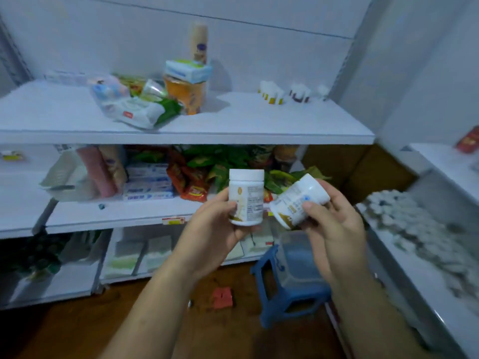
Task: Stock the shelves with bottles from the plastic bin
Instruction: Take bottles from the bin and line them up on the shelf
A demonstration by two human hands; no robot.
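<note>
My left hand (220,226) curls round a small white bottle (246,198) and holds it upright, thumb across the label, white cap on top. My right hand (334,224) grips a second white bottle (298,200) of the same kind, tilted with its cap up to the right and its base down towards the first. The two bottles are just beside each other in the air, in front of the middle shelf (116,213); I cannot tell whether they touch.

Below my right hand a clear plastic bin (298,257) sits on a blue stool (285,304) on the wooden floor (77,327), with a red thing (222,296) lying on the floor near the stool. Behind the bottles the middle shelf carries red snack packets (191,182), green packets (228,161) and stacked toothpaste boxes (149,182).

On the top shelf (233,120) a pack of wipes (137,112) lies near the front, an orange container (185,95) stands behind it with a pale box (188,71) on top, and a tall bottle (199,42) rises at the back. Further right on that shelf stands a group of small white bottles (272,94). At my far right a low tray (383,244) holds a mass of small white round things (420,224), too blurred to tell apart.
</note>
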